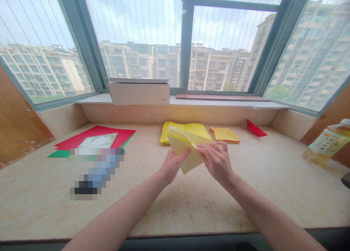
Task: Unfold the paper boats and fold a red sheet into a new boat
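Observation:
Between my two hands, above the stone counter, is a folded piece of pale yellow paper (188, 160) with a corner pointing down. My left hand (173, 165) grips its left side, the thumb lying across the front. On the right side, the fingers of my right hand (217, 158) pinch the paper near its upper fold. Just behind it lies a stack of bright yellow paper (191, 127), partly covered by the held sheet. To the right of that stack rests a smaller orange-yellow folded paper pile (225, 134) with reddish edges.
A red paper boat (255, 128) sits at the back right. Red sheets (93, 136) and green sheets (58, 153) lie at left under a pale packet, beside a blurred-out object (100, 174). A bottle of yellowish liquid (328, 143) stands far right. A white box (139, 93) is on the windowsill.

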Tool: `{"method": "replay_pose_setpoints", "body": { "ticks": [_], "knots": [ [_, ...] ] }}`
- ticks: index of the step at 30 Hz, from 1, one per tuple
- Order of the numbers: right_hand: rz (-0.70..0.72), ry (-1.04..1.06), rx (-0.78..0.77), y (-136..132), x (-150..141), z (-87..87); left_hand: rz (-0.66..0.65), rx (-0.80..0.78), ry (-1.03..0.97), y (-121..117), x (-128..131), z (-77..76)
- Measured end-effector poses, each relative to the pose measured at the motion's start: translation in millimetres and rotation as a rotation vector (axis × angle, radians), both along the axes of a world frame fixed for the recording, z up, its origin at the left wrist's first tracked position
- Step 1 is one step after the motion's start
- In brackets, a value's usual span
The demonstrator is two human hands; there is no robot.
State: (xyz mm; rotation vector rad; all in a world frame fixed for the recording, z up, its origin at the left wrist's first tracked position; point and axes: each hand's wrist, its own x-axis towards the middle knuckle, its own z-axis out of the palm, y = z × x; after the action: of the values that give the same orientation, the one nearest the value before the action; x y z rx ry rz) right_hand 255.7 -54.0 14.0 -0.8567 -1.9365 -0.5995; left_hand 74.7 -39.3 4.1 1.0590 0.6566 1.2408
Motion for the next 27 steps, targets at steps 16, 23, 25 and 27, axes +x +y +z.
{"method": "replay_pose_setpoints", "body": {
  "ticks": [16, 23, 25, 27],
  "knots": [
    [0.169, -0.354, -0.236, 8, 7, 1.0, 0.079, -0.045, -0.102, 2, -4, 10.1],
    [0.239, -0.204, -0.258, 14, 9, -7.2, -0.174, 0.022, -0.042, -4, -8, 9.5],
    [0.246, -0.045, -0.316, 16, 7, -11.7, -0.204, 0.075, -0.037, -4, -8, 10.7],
    [0.219, 0.194, -0.390, 19, 6, -16.0, -0.153, 0.118, -0.028, -3, -8, 11.5]
  ]
}}
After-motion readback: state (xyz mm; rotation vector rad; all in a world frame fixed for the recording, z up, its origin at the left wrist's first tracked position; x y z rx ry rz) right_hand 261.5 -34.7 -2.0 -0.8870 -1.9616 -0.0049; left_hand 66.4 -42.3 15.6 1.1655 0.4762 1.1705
